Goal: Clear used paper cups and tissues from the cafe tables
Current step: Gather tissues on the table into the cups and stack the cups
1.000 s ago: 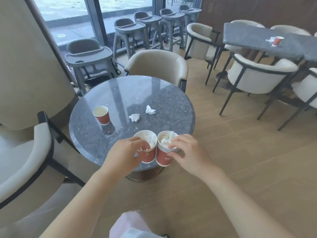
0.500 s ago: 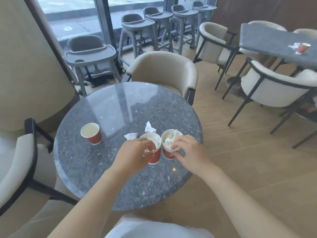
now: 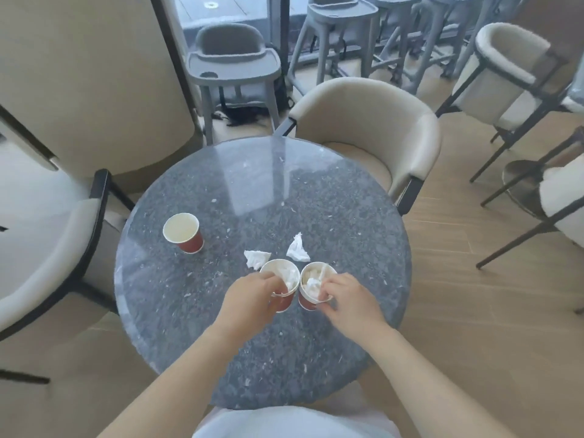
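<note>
A person stands at a round, dark speckled bench (image 3: 221, 327) in a cafe, both bare arms reaching forward over its top; the left hand (image 3: 252, 300) is closed around a red paper cup (image 3: 282, 281), fingers wrapped about its near side and rim; the right hand (image 3: 349, 300) grips a second red cup (image 3: 311, 287), thumb and fingers pinching its rim; the two held cups sit side by side, nearly touching, over the middle of the bench, and whether their bases rest on the surface cannot be told; each holds crumpled white tissue inside. Just beyond the cups, two loose tissues lie on the stone; one crumpled tissue (image 3: 256, 258) sits touching or just beside the far rim of the left-hand cup; a second, peaked tissue (image 3: 297, 249) lies to its right, near the right-hand cup. A third red cup (image 3: 184, 233) stands upright and alone toward the left side of the bench, well apart from the hands, its pale inside showing. A beige armchair (image 3: 373, 128) is drawn up at the far right edge; another padded chair (image 3: 47, 263) with a black frame stands at the left; grey high chairs (image 3: 234, 64) line the window behind; wood-look flooring (image 3: 474, 311) runs to the right.
</note>
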The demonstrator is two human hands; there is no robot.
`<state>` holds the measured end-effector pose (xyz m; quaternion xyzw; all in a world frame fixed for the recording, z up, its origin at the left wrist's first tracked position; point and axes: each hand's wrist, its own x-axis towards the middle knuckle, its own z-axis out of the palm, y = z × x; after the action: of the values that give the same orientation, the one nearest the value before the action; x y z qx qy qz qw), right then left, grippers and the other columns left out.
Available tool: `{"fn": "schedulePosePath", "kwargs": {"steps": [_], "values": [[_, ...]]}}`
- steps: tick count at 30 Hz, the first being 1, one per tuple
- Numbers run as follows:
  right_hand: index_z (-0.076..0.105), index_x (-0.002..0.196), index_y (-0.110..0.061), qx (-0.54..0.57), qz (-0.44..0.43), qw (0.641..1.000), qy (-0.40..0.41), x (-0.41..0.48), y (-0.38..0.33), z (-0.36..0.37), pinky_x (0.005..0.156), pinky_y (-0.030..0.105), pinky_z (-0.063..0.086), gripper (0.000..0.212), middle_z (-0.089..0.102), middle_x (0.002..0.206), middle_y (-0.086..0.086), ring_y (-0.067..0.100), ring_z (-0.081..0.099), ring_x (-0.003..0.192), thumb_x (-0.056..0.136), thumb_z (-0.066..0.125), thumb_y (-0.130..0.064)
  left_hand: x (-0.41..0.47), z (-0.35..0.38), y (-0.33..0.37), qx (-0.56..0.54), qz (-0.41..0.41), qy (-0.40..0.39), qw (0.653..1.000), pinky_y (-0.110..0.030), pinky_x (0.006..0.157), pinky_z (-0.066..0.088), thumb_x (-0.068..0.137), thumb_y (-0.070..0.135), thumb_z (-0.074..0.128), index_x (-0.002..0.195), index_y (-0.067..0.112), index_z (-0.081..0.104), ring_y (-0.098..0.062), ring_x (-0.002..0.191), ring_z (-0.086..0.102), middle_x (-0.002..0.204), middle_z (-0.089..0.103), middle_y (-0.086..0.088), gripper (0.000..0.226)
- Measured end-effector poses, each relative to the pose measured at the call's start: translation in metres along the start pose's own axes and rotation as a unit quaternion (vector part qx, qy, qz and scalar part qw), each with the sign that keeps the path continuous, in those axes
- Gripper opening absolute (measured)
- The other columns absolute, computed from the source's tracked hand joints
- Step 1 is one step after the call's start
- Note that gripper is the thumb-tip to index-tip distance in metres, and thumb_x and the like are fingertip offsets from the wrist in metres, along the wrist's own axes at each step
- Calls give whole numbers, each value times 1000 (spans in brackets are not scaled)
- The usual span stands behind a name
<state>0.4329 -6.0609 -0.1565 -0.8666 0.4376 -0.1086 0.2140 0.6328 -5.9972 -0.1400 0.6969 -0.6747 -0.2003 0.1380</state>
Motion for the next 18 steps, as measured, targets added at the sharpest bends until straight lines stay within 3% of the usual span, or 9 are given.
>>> {"fn": "schedulePosePath", "kwargs": {"steps": [10,14,18], "values": [[63,76,-13,-9,-149,982,-112,45,60,-11,60,26,35,7,62,89,0,25,54,85,76,70,-15,19,43,35,12,-152,32,988,-33,69,43,83,22,57,92,19,64,-23,90,58,94,63,3,12],[64,85,-19,-14,-210,964,-161,59,75,-13,65,22,30,9,58,101,-5,18,50,95,80,67,-26,19,54,45,22,-200,45,979,-33,72,45,82,21,58,92,17,64,-26,90,60,94,66,0,13],[65,89,-23,13,-241,952,-186,70,81,-20,69,21,34,21,61,100,-9,13,48,97,76,71,-39,10,61,53,36,-259,72,963,-34,72,45,81,17,57,92,15,64,-27,89,59,93,65,-1,14]]}}
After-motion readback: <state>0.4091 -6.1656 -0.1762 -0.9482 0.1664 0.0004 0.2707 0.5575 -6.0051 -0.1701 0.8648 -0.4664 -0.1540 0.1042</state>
